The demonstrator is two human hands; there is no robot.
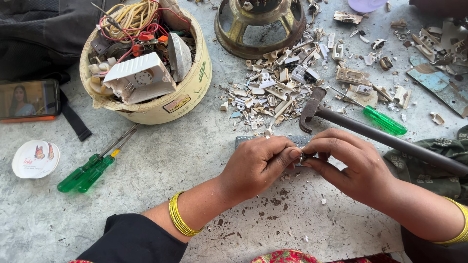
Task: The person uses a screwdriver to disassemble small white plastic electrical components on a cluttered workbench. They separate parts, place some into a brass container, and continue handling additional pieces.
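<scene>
Both hands, left (258, 165) and right (348, 163): I pinch one small metal fitting (303, 157) between fingertips; light, rigid, probably slippery, best held by its edges. Hammer (370, 130) just beyond.

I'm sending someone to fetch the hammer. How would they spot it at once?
Start at the pile of broken white plastic pieces in the middle of the grey floor. The hammer lies at its lower right edge, its dark handle running past the right hand. Unlike the green-handled screwdriver beside it, it has a rusty clawed head.
</scene>
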